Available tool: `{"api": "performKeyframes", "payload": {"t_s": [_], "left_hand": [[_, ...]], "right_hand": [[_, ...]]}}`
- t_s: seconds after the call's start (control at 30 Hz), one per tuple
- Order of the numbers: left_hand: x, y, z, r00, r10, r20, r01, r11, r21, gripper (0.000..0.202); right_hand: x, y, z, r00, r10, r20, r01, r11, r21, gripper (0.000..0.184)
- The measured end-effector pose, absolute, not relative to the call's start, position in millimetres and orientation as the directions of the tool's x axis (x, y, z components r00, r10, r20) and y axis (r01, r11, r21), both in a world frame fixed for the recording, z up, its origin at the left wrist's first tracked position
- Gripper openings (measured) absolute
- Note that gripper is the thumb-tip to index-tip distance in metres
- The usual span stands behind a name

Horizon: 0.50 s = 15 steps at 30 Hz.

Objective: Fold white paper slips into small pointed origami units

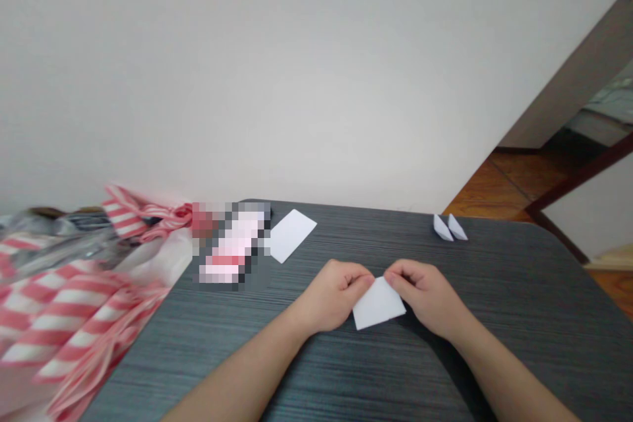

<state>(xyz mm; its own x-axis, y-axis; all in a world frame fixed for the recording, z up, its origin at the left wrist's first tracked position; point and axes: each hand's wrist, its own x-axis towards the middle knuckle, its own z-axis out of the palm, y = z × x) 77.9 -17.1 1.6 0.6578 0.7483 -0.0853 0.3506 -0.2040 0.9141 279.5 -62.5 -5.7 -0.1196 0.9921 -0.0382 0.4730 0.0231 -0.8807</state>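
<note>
A small white folded paper [378, 304] lies on the dark grey wood-grain table [346, 369] between my hands. My left hand [331, 297] pinches its upper left edge with curled fingers. My right hand [425, 300] pinches the top corner from the right, fingers closed on the paper. Both forearms reach in from the bottom of the view.
A flat white paper sheet [291, 235] lies farther back on the table. Two small folded white paper pieces [449, 228] stand near the far right edge. Red-and-white striped plastic bags [74, 303] crowd the left side. A blurred pink object [232, 244] sits beside them. A plain wall rises behind.
</note>
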Motion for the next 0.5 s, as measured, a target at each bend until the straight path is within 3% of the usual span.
{"api": "performKeyframes", "payload": {"t_s": [0.17,0.5], "left_hand": [[77.5,-17.0,2.4,0.625,0.774,-0.099,0.346,-0.161,0.924,0.033],[76.9,-18.4,-4.5,0.64,0.75,-0.169,0.284,-0.026,0.959,0.038]], "right_hand": [[279.7,-63.1,-10.5,-0.104,0.992,-0.07,0.417,-0.02,-0.908,0.022],[289.3,-61.1,-9.9,-0.048,0.997,-0.056,0.473,-0.026,-0.881,0.025]]}}
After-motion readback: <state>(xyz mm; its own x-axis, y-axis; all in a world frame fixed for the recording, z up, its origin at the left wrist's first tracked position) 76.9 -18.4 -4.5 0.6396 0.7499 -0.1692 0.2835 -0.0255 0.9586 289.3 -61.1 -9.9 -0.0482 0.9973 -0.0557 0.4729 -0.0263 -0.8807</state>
